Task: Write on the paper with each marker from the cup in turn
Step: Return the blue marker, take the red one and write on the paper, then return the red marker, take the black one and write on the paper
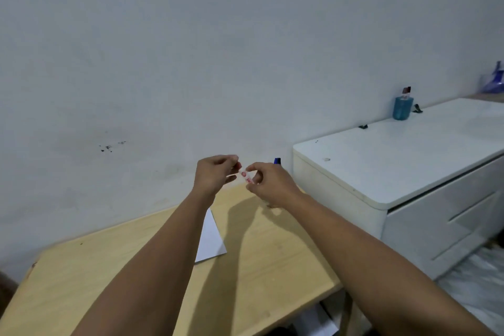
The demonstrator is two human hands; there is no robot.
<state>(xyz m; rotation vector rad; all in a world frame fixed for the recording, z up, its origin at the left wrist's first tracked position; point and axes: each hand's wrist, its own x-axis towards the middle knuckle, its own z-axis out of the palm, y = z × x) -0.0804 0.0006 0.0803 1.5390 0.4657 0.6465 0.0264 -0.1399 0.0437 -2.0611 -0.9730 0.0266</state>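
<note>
My left hand point(215, 176) and my right hand point(268, 185) are raised together above the far part of the wooden table point(81, 281). Between them I hold a white marker with red print point(246, 176), each hand gripping one end. Whether its cap is on I cannot tell. A white sheet of paper point(211, 240) lies on the table, half hidden under my left forearm. The blue top of another marker point(277, 161) sticks up just behind my right hand. The cup is hidden by that hand.
A white cabinet with drawers point(409, 172) stands right of the table, close to its far corner. On it by the wall are a blue liquid bottle point(401, 108) and small dark clips. A plain wall runs behind the table.
</note>
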